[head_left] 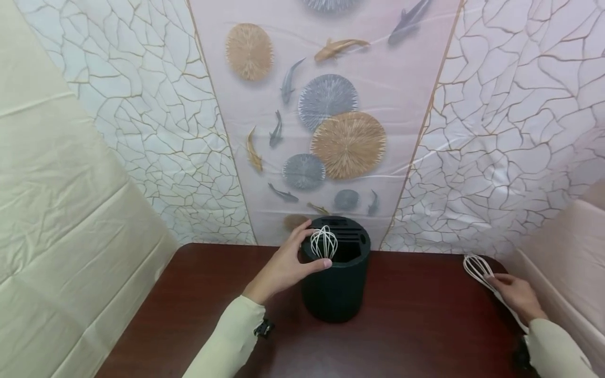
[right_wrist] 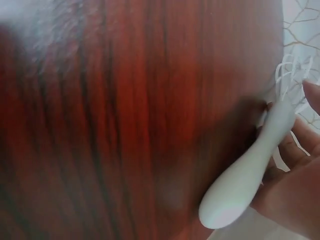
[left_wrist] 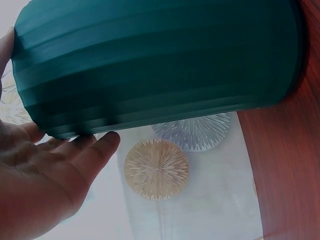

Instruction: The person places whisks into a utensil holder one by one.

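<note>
A dark green, round utensil holder [head_left: 334, 295] with slots in its top stands upright on the table. My left hand [head_left: 286, 263] spans its left side, with the thumb at the front rim and the fingers round the back; in the left wrist view the fingertips [left_wrist: 109, 141] touch the ribbed wall. Between thumb and fingers, the wire head of a white whisk [head_left: 323, 243] sticks up from the holder. At the table's right edge my right hand [head_left: 518, 297] holds another whisk [right_wrist: 240, 185] near its neck. Its pale handle tilts towards me, and its wire loops point away.
The dark red-brown wooden table [head_left: 406, 320] has rounded back corners. Close behind it hangs a patterned cloth [head_left: 293, 126] with fish and round motifs. Cream padded panels [head_left: 71, 220] flank the left side, and a pale pink one [head_left: 567, 252] the right.
</note>
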`<state>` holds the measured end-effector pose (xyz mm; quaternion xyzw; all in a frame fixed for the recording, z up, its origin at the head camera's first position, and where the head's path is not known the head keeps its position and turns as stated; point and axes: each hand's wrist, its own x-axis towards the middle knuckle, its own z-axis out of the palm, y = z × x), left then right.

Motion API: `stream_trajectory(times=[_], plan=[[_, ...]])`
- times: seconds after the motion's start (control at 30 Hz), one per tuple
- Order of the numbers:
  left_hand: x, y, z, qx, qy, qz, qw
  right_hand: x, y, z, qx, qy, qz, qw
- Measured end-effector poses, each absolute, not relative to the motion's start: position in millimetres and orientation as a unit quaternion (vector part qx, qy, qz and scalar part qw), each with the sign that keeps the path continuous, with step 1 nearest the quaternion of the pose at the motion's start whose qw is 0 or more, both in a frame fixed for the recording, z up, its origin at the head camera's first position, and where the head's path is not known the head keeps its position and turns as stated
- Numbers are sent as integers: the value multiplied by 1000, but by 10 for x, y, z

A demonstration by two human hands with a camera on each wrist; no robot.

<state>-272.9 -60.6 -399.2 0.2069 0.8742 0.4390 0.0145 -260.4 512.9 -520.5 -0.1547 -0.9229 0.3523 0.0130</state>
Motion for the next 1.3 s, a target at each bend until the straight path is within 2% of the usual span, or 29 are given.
stream_trajectory(times=[0.6, 0.93, 1.3], plan=[[-2732, -621, -3993, 215, 871, 442, 14, -2601, 5145, -5133, -118, -920, 373, -7], [-2730, -647, -4058, 214, 866, 451, 13, -2552, 4990, -4847, -149, -872, 463, -59], [-2765, -582, -4126, 239, 869, 430, -45, -2446, 4811, -4657, -120, -844, 518, -68]])
